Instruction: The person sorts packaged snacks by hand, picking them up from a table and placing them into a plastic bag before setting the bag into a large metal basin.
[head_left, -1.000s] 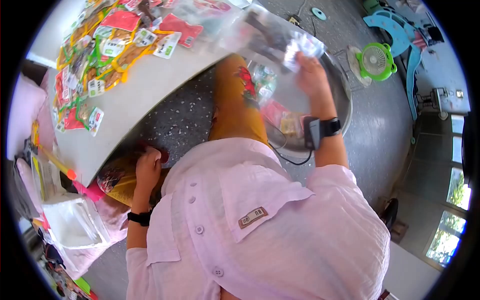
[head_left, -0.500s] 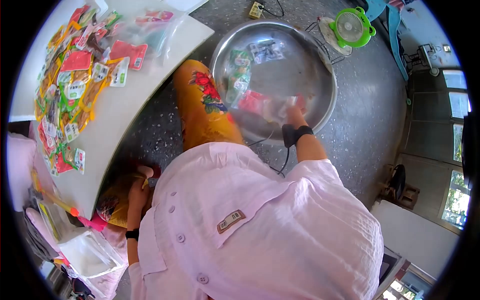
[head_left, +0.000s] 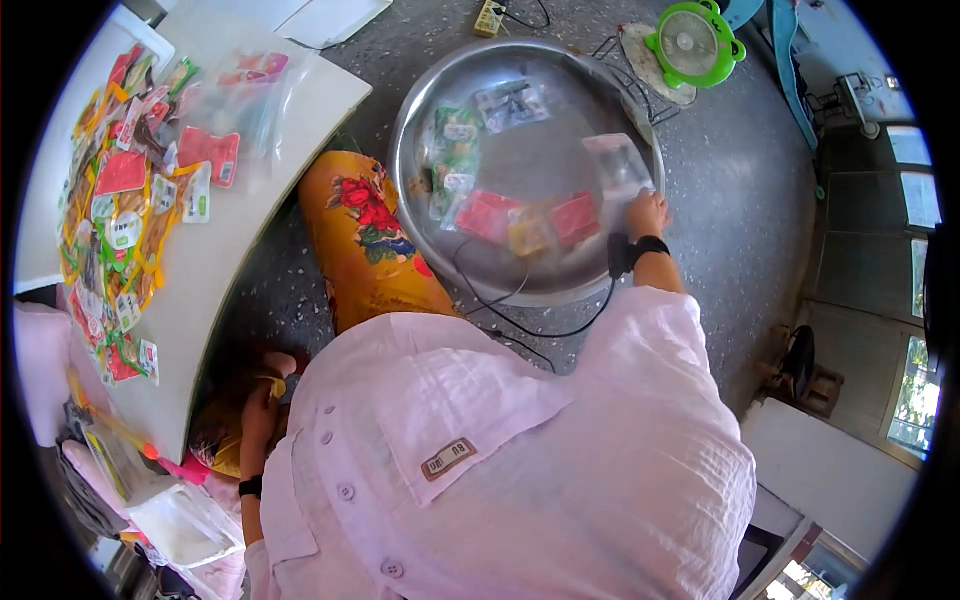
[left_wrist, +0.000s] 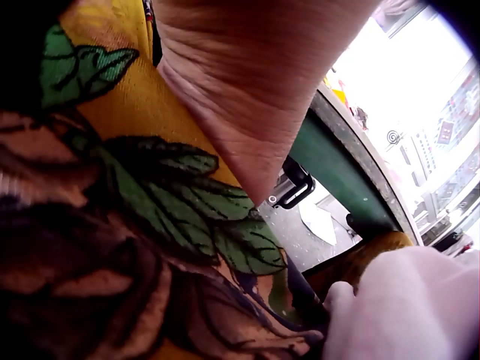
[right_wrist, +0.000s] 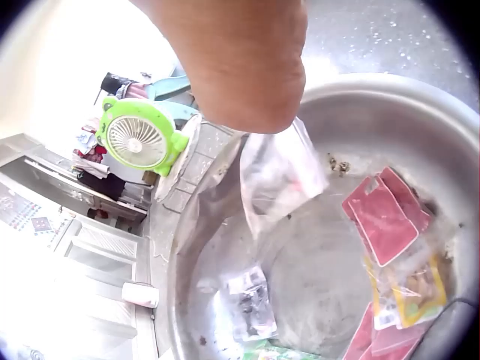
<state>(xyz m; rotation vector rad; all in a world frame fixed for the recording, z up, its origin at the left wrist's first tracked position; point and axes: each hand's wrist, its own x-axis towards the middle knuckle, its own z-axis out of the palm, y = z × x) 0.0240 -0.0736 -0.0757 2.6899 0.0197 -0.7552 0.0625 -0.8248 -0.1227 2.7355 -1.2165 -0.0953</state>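
My right hand [head_left: 650, 212] is over the right rim of the metal basin [head_left: 405, 140], pinching the near end of a clear packet with a red patch [head_left: 617, 165]. In the right wrist view that packet [right_wrist: 277, 180] hangs inside the basin [right_wrist: 390, 86], below the hand [right_wrist: 247, 75], whose fingertips are hidden. My left hand [head_left: 260, 408] rests on the yellow flowered trousers beside the table edge, its fingers small and blurred. Only its heel and wrist [left_wrist: 247, 82] show in the left wrist view. In the basin lie red packets [head_left: 575, 218], green packets [head_left: 455, 160] and a silver-dark packet [head_left: 512, 105].
A white table [head_left: 250, 190] at the left bears a heap of colourful packets [head_left: 120, 230] and a clear bag [head_left: 255, 110]. A green fan [head_left: 692, 45] stands behind the basin. A black cable [head_left: 540, 332] runs along the basin's near side; a white box [head_left: 185, 520] is lower left.
My right hand has moved from the table side across the basin to its right rim. The silver-dark packet it held lies in the basin; a different packet is in my fingers. The head view has shifted.
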